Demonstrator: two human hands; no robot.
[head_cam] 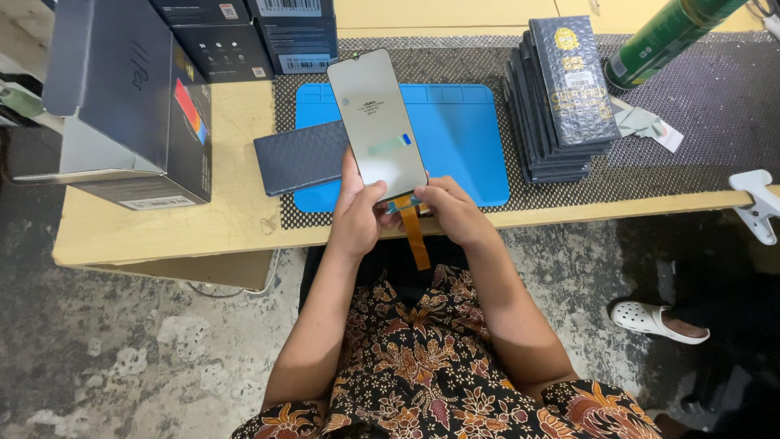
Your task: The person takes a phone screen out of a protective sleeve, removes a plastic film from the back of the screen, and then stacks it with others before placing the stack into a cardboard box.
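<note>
Item: orange flex ribbon (415, 236), hanging below the fingertips; snag or crease risk. Right hand (448, 211) pinches its top. Left hand (357, 213) clamps phone screen panel (378, 124) rising above thumb; may slip. Beyond: blue mat (463, 138).

Grey phone screen (378, 123), upright; orange ribbon (415, 236)

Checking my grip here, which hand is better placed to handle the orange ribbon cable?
Right, probably. The right hand pinches by the orange ribbon cable, while the left hand grips the phone screen.
</note>
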